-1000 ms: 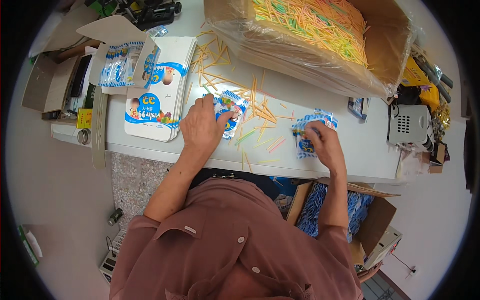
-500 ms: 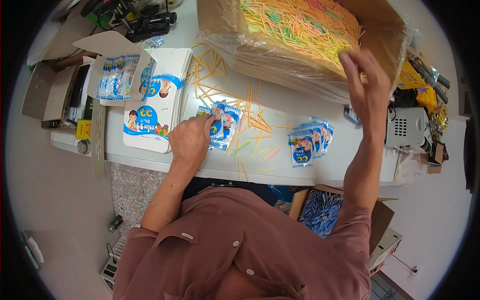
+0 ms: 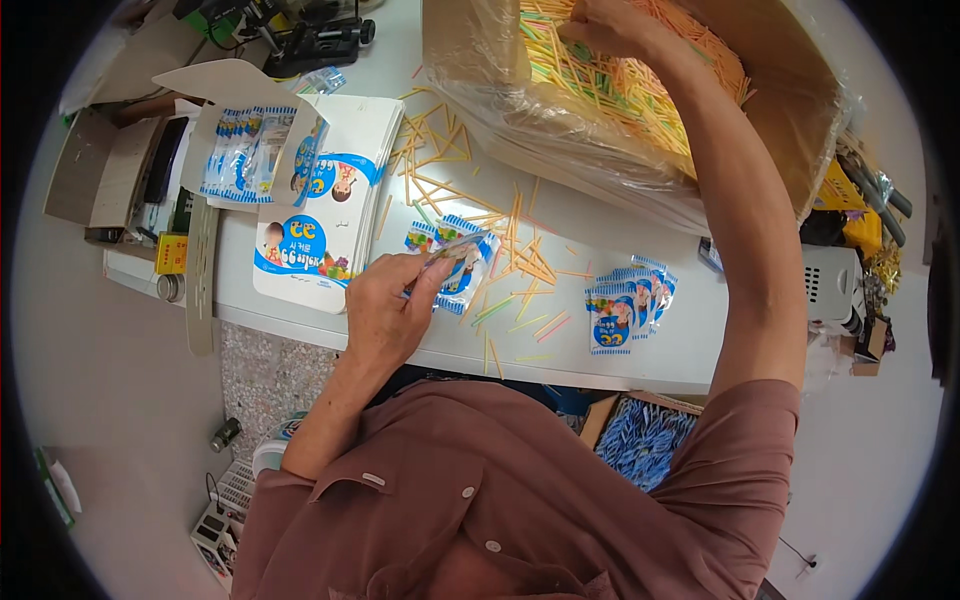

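My left hand (image 3: 388, 305) is closed, thumb against fingers, on a small blue-and-white plastic packet (image 3: 458, 246) tilted up from the table. More packets of the same kind lie flat just beneath it. My right hand (image 3: 612, 27) reaches into a large cardboard box of thin coloured sticks (image 3: 655, 100), yellow, orange, pink and green. Its fingers are curled down among the sticks at the left side of the heap; what they hold, if anything, cannot be made out. Loose sticks (image 3: 527, 255) are scattered on the table beside the left hand.
The plastic-lined cardboard box (image 3: 560, 140) takes up the back right. Several packets (image 3: 628, 308) lie fanned at the right. To the left are stacked flat printed cartons (image 3: 315, 255) and an open carton of packets (image 3: 240, 150). A box of blue packets (image 3: 640, 440) sits below the table edge.
My right hand has moved from the box's near right edge leftward and deeper, down onto the sticks. The left hand keeps the packet, now tilted up more. The whole view has shifted slightly.
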Tool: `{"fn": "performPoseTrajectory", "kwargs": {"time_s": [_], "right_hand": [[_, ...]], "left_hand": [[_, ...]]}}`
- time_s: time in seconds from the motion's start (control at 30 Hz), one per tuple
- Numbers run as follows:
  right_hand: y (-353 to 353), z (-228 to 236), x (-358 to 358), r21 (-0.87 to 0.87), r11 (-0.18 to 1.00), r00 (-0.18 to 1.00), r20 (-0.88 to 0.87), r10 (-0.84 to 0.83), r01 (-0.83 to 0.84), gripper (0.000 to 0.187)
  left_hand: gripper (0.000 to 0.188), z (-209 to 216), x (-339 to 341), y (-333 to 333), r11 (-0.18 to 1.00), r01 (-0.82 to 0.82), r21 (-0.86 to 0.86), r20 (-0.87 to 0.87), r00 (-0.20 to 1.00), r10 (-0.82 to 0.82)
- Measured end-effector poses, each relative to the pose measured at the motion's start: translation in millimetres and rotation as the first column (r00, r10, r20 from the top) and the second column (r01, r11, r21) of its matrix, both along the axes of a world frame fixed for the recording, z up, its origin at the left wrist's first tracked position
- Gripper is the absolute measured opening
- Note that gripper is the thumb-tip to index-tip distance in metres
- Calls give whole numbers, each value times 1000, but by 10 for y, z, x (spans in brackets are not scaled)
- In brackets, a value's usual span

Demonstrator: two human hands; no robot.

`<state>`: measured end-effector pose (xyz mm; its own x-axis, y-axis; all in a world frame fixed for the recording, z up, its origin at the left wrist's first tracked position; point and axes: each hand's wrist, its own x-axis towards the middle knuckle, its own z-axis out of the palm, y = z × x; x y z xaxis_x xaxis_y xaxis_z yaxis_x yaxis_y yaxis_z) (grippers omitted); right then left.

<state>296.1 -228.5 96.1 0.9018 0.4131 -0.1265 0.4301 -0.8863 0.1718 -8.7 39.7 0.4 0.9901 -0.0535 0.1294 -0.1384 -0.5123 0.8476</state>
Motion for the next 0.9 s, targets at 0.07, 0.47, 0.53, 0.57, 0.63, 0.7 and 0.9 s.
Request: {"fn": "performPoseTrajectory", "kwargs": {"time_s": [0.07, 0.47, 0.53, 0.57, 0.63, 0.7, 0.9], "right_hand": [[13, -95, 85, -118, 992, 999, 35, -41, 45, 29], [-440, -133, 114, 514, 657, 829, -431, -357, 551, 24], [-549, -6, -17, 340, 929, 989, 78, 127, -146, 23], [-563, 48, -94, 336, 931, 989, 82, 123, -144, 23], [-583, 149, -247, 450, 887, 995, 67, 80, -102, 21], [-520, 278, -445, 580, 815, 1000, -14, 18, -7, 20], [-342, 404, -695, 742, 634, 976, -189, -111, 216, 20]], "left_hand": [[16, -13, 6, -1, 1000, -4, -12, -7, 1000, 4], [15, 94, 67, 59, 993, -27, -119, 9, 1000, 28], [16, 145, 78, 83, 990, -47, -135, 18, 999, 50], [16, 169, 92, 87, 989, -43, -139, 23, 999, 46], [17, 211, 125, 88, 983, -48, -177, 16, 999, 52], [18, 258, 162, 50, 975, -44, -218, 23, 998, 51], [22, 231, 146, 59, 956, -70, -284, 33, 996, 83]]}}
